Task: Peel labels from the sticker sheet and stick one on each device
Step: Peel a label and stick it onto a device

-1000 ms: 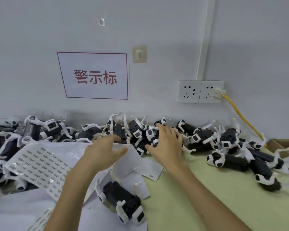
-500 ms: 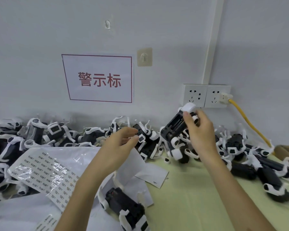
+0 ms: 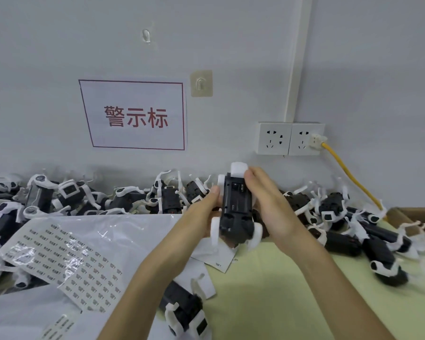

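Grips device [image 3: 236, 207] from both sides, left hand [image 3: 199, 217] and right hand [image 3: 268, 204] curled round it, underside toward camera, above worktop [image 3: 268, 303], with sticker sheet [image 3: 59, 253] lying flat at left, apart from hands.

- Our left hand [image 3: 201, 214] grips the device [image 3: 236, 207] from its left, thumb against the edge.
- Our right hand [image 3: 268, 204] clasps its right side; both forearms reach forward.
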`<state>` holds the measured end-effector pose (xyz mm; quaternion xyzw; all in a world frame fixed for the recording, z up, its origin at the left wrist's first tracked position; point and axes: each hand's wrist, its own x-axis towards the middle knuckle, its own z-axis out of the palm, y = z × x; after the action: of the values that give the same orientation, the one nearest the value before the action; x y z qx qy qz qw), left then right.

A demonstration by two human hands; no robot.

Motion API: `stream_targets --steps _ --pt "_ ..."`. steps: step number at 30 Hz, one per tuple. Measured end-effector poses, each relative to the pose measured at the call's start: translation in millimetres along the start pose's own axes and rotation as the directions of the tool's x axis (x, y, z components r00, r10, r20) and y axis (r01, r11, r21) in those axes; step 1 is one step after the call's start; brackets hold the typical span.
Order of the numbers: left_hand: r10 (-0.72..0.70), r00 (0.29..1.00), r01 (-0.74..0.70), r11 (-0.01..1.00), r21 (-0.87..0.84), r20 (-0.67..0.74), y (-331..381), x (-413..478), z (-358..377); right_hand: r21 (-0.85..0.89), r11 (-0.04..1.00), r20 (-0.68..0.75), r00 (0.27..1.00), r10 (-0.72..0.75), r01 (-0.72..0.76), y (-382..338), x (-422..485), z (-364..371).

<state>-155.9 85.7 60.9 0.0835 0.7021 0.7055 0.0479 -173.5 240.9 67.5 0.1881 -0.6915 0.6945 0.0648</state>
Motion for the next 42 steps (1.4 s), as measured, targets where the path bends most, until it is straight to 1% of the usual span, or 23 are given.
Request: stream_targets --steps 2,4,5,6,8,9,12,14,15,16,17,18,19,20,22,25,27,30,32,36,39,40,42 --pt "0.006 0.999 0.002 0.989 -0.146 0.049 -1 2 5 -0.035 0.998 0.01 0.998 -0.06 0.06 -2 -5 4" --pt "0.004 0.991 0.038 0.953 -0.299 0.137 -3 1 4 -0.063 0.993 0.027 0.995 -0.094 0.095 -5 -10 3" --pt "0.001 0.984 0.058 0.941 -0.334 0.176 -3 -3 3 -0.078 0.991 0.042 0.994 -0.105 0.108 -5 -12 3" --pt "0.003 0.976 0.071 0.941 -0.332 0.217 -3 -7 0 -0.091 0.989 0.057 0.992 -0.115 0.12 -6 -14 2" --pt "0.009 0.957 0.074 0.96 -0.271 0.291 -5 -14 -6 -0.103 0.986 0.065 0.99 -0.125 0.131 -6 -18 0" --pt "0.006 0.957 0.066 0.969 -0.239 0.29 -5 -17 -6 -0.09 0.987 0.06 0.99 -0.126 0.131 -6 -18 0" --pt "0.021 0.981 0.009 0.988 -0.152 0.192 -7 -19 0 0.016 0.995 0.023 0.995 -0.101 0.101 -6 -20 2" --pt "0.039 0.985 -0.018 0.992 -0.126 0.169 -7 -21 7 0.044 0.997 0.005 0.998 -0.064 0.064 -6 -20 2" --pt "0.026 0.987 0.001 0.986 -0.169 0.157 -4 -20 11 0.047 0.998 0.011 0.999 -0.041 0.04 -5 -20 1" --pt "-0.001 0.991 0.037 0.964 -0.264 0.135 -4 -18 11 0.054 0.998 0.029 0.999 -0.027 0.025 -5 -20 0" --pt "-0.025 0.992 0.07 0.925 -0.373 0.125 1 -14 13 0.061 0.998 0.06 0.998 -0.027 0.023 -5 -20 -2" --pt "-0.046 0.992 0.095 0.894 -0.439 0.121 4 -10 15 0.059 0.998 0.099 0.994 -0.037 0.031 -6 -20 -4" --pt "-0.078 0.989 0.125 0.888 -0.443 0.122 7 -7 16 0.039 0.998 0.138 0.989 -0.05 0.045 -7 -20 -6" --pt "-0.101 0.99 0.132 0.914 -0.385 0.098 8 -4 15 0.009 0.998 0.175 0.983 -0.06 0.06 -8 -20 -8" --pt "-0.071 0.997 0.078 0.967 -0.243 0.041 7 -4 9 -0.05 0.995 0.232 0.97 -0.072 0.086 -9 -21 -12" --pt "-0.036 0.993 0.05 0.99 -0.133 0.109 5 -17 -1 -0.1 0.988 0.236 0.967 -0.092 0.118 -11 -22 -14" --pt "-0.013 0.993 0.017 0.999 -0.031 0.116 6 -23 -4 -0.112 0.984 0.171 0.978 -0.12 0.14 -10 -22 -10" --pt "0.041 0.995 -0.054 0.987 0.153 0.089 12 -27 -2 -0.065 0.98 0.019 0.982 -0.185 0.186 -9 -22 -2" --pt "0.077 0.993 -0.097 0.963 0.252 0.091 12 -30 -3 -0.011 0.983 -0.011 0.983 -0.185 0.185 -9 -21 -1" --pt "0.095 0.989 -0.12 0.961 0.251 0.111 16 -30 -7 0.024 0.989 0.059 0.987 -0.149 0.148 -8 -21 -2" --pt "0.101 0.993 -0.111 0.975 0.193 0.058 18 -31 -12 0.026 0.992 0.097 0.987 -0.129 0.127 -1 -20 4" --pt "0.1 0.995 -0.102 0.983 0.154 0.018 19 -32 -16 -0.02 0.992 0.074 0.989 -0.124 0.126 4 -19 7" --pt "0.099 0.99 -0.095 0.994 0.049 -0.104 24 -32 -25 -0.096 0.992 -0.047 0.995 -0.088 0.083 16 -17 15"
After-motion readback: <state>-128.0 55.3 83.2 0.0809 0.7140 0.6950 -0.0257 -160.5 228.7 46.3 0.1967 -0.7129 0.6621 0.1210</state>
